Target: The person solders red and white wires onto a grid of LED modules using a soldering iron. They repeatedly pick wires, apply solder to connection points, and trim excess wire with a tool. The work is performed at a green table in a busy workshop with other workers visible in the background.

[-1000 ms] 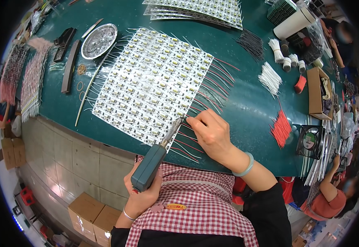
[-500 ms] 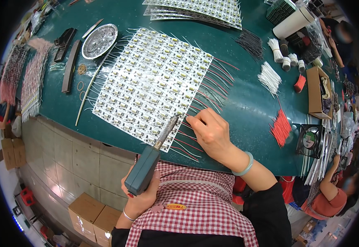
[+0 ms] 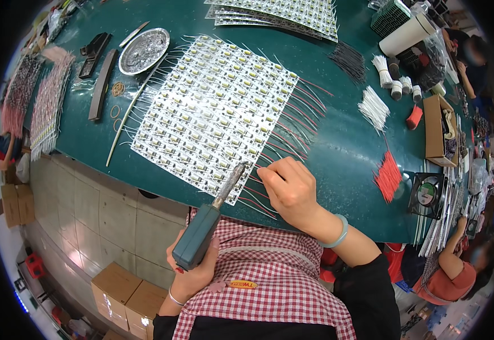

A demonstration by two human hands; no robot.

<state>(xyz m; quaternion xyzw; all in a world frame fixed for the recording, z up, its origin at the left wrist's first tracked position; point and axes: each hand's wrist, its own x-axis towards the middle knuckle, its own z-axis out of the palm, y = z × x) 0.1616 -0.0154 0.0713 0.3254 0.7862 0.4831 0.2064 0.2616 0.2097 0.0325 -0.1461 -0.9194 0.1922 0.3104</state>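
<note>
A square white panel of small circuit boards (image 3: 213, 107) lies on the green table, with yellow parts in rows and thin wires along two sides. My left hand (image 3: 199, 269) is closed round the dark green handle of a soldering iron (image 3: 200, 232). The iron's tip rests at the panel's right edge, near its closest corner. Beside that tip, my right hand (image 3: 288, 184) pinches a thin wire at the panel's edge; the fingers hide most of the wire. Other red and white wires (image 3: 301, 113) fan out from the same edge.
Farther off lie stacked panels (image 3: 275, 14). To the left are a metal bowl (image 3: 144, 51), a dark bar (image 3: 103, 85) and wired strips (image 3: 51, 105). Rightward sit white wires (image 3: 374, 107), red wires (image 3: 388, 178), a cardboard box (image 3: 435, 130) and a fan (image 3: 426, 194). Other people work around the table.
The view has shifted slightly. Against the panel, the iron's tip and my right hand are a little closer to its near corner. Both hands keep their grips.
</note>
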